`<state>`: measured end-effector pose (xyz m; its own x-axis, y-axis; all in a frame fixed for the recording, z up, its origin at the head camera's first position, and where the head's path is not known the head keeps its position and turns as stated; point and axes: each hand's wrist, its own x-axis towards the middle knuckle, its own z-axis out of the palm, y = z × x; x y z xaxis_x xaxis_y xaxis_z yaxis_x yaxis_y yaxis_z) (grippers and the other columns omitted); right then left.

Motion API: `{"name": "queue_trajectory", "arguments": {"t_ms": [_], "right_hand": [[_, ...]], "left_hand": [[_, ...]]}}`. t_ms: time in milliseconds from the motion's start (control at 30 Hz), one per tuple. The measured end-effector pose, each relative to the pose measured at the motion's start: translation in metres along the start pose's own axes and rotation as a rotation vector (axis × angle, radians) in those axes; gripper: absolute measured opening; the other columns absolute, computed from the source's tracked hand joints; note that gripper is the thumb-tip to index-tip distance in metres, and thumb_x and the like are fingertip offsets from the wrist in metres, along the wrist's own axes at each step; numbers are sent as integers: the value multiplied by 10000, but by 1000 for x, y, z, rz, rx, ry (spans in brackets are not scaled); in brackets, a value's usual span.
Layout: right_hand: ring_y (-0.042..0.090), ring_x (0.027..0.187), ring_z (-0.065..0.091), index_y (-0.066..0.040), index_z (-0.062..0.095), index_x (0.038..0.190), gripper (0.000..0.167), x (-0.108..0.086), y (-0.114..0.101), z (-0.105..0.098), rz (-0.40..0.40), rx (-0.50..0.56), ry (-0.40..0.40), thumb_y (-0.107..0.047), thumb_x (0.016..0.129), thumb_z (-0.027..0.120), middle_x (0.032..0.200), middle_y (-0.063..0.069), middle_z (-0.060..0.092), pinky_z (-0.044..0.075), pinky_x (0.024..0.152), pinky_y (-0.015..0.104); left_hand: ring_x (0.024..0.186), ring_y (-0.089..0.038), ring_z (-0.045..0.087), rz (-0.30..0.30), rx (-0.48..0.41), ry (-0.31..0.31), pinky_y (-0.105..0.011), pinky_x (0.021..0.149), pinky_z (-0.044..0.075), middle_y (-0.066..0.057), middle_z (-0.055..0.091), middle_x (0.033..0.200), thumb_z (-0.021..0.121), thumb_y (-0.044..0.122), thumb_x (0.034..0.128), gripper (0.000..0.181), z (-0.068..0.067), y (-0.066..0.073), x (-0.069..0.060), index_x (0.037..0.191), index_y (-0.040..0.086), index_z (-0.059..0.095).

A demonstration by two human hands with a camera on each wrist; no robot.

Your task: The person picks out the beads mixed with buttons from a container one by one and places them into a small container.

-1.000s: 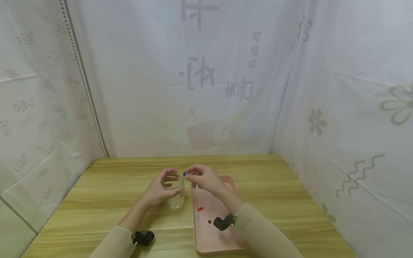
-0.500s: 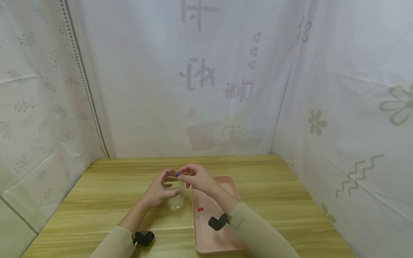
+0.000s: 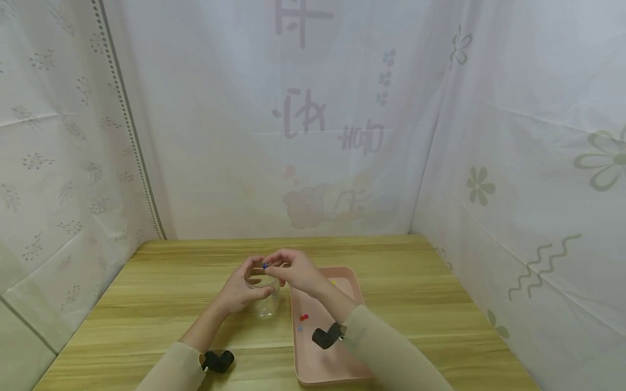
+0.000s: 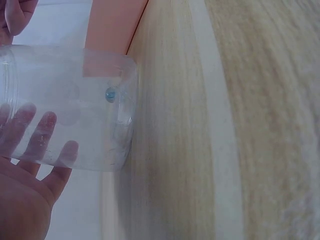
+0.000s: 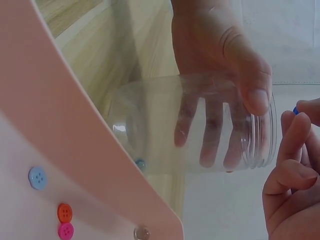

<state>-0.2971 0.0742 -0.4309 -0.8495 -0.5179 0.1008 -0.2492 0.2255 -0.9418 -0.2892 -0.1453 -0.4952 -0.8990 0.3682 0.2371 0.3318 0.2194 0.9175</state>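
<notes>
A clear plastic jar stands upright on the table, left of the pink tray. The left hand curls round its upper part, thumb on the near side, also plain in the right wrist view, where the left hand wraps the jar. One small bluish bead lies inside at the jar's bottom. Above the jar's mouth, the right hand pinches a small dark-blue piece between thumb and index finger. In the right wrist view the right hand mostly hides that blue piece.
The pink tray lies right of the jar, under the right forearm. It holds a light-blue button, an orange button, a pink button, a clear round bead and a yellow piece. Patterned curtains surround the table.
The right hand has moved left with the blue piece, from beside the jar's rim to above its mouth. The left hand and jar have stayed put. A yellow piece in the tray has come into view.
</notes>
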Motion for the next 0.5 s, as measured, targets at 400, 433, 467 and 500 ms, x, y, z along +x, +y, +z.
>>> {"name": "queue_trajectory", "arguments": {"t_ms": [400, 433, 467, 500], "right_hand": [[133, 713, 601, -93, 768, 1215, 227, 1, 3, 7, 10, -17, -1, -223, 1028, 763, 1081, 38, 739, 527, 655, 269], [133, 712, 598, -92, 767, 1217, 230, 1, 3, 7, 11, -15, -3, -222, 1027, 764, 1081, 37, 738, 524, 655, 270], [134, 710, 595, -95, 766, 1220, 231, 0, 3, 7, 13, -12, -6, -221, 1027, 763, 1083, 34, 736, 522, 655, 271], [135, 708, 593, -96, 765, 1223, 233, 0, 3, 7, 15, -10, -8, -223, 1027, 762, 1082, 34, 735, 521, 656, 272]], "left_hand": [[1441, -450, 575, 11, 4, 7, -653, 1162, 504, -191, 580, 1564, 875, 192, 928, 703, 0, 0, 0, 1519, 94, 506], [1443, -455, 574, 13, 8, 6, -653, 1161, 505, -194, 578, 1565, 873, 195, 931, 702, 0, 0, 0, 1519, 94, 505], [1444, -458, 574, 15, 10, 6, -653, 1160, 506, -196, 576, 1566, 871, 198, 934, 701, 0, 0, -1, 1521, 93, 502], [1444, -456, 573, 15, 11, 6, -654, 1159, 506, -195, 575, 1567, 871, 194, 934, 699, 0, 0, -1, 1520, 92, 504]]}}
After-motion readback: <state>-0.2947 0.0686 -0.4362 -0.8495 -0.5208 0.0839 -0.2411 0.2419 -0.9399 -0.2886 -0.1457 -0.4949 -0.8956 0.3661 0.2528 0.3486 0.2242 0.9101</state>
